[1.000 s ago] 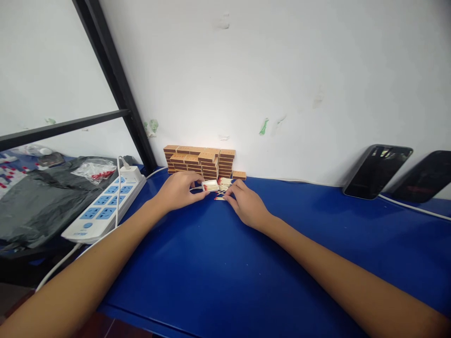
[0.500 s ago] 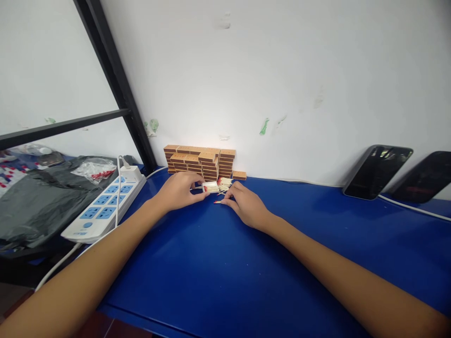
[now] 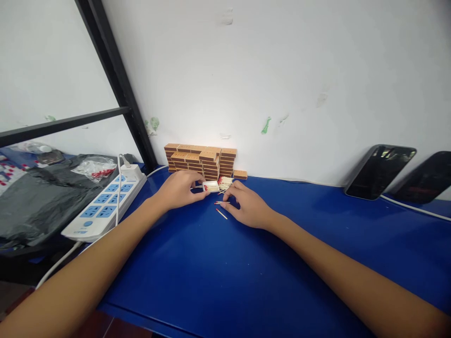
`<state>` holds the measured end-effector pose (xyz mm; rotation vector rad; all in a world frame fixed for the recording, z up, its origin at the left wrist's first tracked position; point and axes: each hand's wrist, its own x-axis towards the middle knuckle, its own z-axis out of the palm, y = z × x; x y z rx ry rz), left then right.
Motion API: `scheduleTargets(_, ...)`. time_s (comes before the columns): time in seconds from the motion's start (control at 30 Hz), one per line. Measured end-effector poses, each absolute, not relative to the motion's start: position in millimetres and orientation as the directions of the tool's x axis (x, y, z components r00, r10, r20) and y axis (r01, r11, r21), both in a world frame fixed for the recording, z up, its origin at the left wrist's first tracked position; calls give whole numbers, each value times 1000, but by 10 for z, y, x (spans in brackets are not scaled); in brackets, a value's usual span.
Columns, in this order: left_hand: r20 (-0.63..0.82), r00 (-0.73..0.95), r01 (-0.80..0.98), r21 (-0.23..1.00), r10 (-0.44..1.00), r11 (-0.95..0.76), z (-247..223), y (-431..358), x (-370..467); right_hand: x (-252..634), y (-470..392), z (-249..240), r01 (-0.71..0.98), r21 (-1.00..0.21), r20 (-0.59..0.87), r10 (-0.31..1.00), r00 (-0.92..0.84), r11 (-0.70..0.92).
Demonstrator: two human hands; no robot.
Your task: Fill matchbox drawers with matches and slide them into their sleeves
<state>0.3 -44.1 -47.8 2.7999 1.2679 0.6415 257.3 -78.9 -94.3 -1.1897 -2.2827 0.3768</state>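
My left hand [image 3: 183,190] grips a small open matchbox tray [image 3: 212,187] holding red-tipped matches, its thumb and fingers at the tray's left end. Just right of the tray lies a pile of loose matches [image 3: 225,183]. My right hand [image 3: 244,204] is beside the pile, its thumb and index finger around a few matches [image 3: 219,203] low over the blue surface. One single match [image 3: 221,214] lies in front of those fingertips. Behind both hands, stacked matchboxes [image 3: 192,159] stand against the wall.
One matchbox [image 3: 240,174] lies right of the stack. A white power strip [image 3: 105,202] with cables is on the left, beside a dark plastic bag [image 3: 52,197]. Two phones [image 3: 380,171] [image 3: 428,176] lean on the wall at the right. A black metal frame [image 3: 109,56] rises at the left.
A single match now lies in front of my right hand, where bare surface showed before. My right thumb and index finger are slightly further apart. My left hand stays on the tray.
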Motion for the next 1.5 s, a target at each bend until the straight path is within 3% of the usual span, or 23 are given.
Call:
scheduleTargets(0.13, 359, 606, 708, 164, 710, -687, -491, -434, 7, 2550, -821, -855, 704, -448, 252, 833, -492, 551)
scheduleTargets(0.33, 365, 606, 709, 156, 707, -688, -483, -431, 14, 2451, -946, -768, 836, -390, 154, 923, -353, 385)
scheduleTargets(0.57, 380, 606, 704, 155, 699, -694, -507, -428, -2, 2367, -1101, -677, 854, -364, 135, 928, -346, 371)
scheduleTargets(0.97, 348, 613, 704, 169, 710, -690, -490, -454, 17, 2337, -1095, -581, 899, -224, -49, 917, -396, 376)
scheduleTargets(1.13, 370, 623, 697, 138, 690, -704, -519, -459, 24, 2423, -1058, -524, 884, -258, -20, 912, -409, 391)
scheduleTargets(1.23, 371, 638, 679, 143, 675, -720, -532, -483, 60, 2464, -1021, -507, 870, -296, 72, 918, -390, 393)
scheduleTargets(1.5, 385, 669, 533, 348, 636, -771, -554, -629, 225, 2425, -965, -662, 852, -234, 282, 872, -401, 468)
